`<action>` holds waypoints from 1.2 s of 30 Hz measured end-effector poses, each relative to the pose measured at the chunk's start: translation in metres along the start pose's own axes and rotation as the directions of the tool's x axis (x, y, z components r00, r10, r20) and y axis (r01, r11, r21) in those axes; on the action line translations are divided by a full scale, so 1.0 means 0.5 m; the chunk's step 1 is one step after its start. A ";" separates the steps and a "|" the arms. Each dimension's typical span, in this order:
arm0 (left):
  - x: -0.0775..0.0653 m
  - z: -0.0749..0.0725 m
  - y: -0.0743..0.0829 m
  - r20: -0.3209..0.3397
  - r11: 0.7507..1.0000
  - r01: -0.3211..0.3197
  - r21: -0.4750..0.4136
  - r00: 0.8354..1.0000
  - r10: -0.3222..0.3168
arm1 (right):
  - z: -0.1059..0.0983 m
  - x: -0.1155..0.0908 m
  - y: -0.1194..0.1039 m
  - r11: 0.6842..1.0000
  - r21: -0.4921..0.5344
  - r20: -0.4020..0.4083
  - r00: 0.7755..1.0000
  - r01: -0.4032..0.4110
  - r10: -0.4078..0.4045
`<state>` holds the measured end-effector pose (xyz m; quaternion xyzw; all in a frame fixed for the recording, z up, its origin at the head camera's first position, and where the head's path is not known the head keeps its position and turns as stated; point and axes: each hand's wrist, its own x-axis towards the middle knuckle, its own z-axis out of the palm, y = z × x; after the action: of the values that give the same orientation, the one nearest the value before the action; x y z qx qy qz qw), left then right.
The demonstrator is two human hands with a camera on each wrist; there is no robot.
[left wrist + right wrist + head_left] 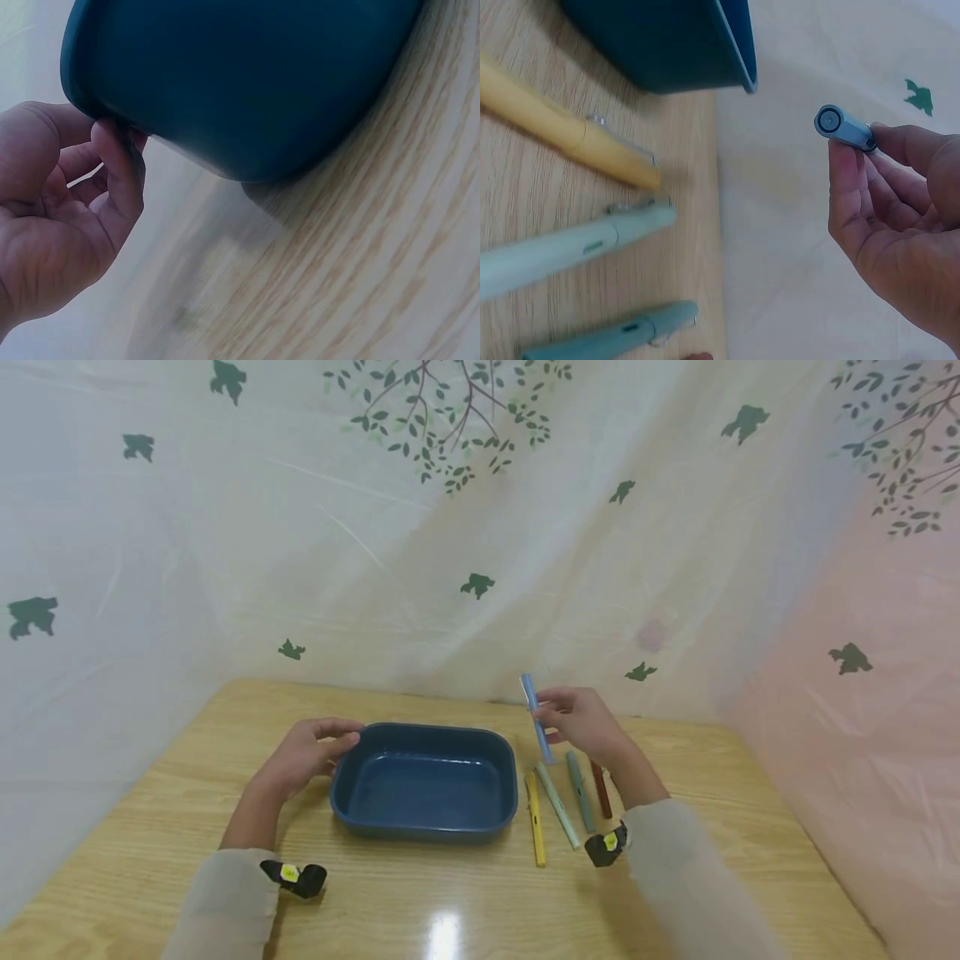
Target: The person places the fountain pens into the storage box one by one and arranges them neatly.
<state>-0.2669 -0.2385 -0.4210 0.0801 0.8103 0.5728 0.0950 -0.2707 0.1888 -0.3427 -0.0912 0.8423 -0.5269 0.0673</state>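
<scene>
A blue pen (pixel 537 722) is pinched between the thumb and fingers of my right hand (pixel 583 722), raised above the table to the right of the dark blue tray. In the right wrist view the pen (pixel 844 127) points its round end at the camera. My left hand (pixel 311 756) grips the upper left corner of the tray (pixel 348 822), thumb at the rim and fingers bent against the outside. The left wrist view shows that hand (pixel 75 195) at the edge of the tray (pixel 247 82).
Right of the tray lie a yellow pen (pixel 536 822), a pale green pen (pixel 557 806), a teal pen (pixel 580 793) and a dark red pen (pixel 602 792), roughly side by side. Behind the wooden table (pixel 375 910) hangs a curtain (pixel 375 593) printed with leaves and birds.
</scene>
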 end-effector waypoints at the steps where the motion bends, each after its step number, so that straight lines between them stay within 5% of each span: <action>1: 0.000 0.000 0.000 0.002 1.000 -0.001 -0.002 1.000 0.001 | 0.006 0.002 -0.003 1.000 0.009 0.001 1.000 0.001 -0.001; 36: -0.009 0.012 0.010 -0.007 1.000 0.001 -0.008 1.000 -0.001 | 0.196 0.044 -0.055 0.980 0.200 0.117 0.993 -0.011 -0.013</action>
<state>-0.2611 -0.2322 -0.4181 0.0775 0.8083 0.5763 0.0927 -0.2692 0.0862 -0.3611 -0.1153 0.7796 -0.6027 0.1257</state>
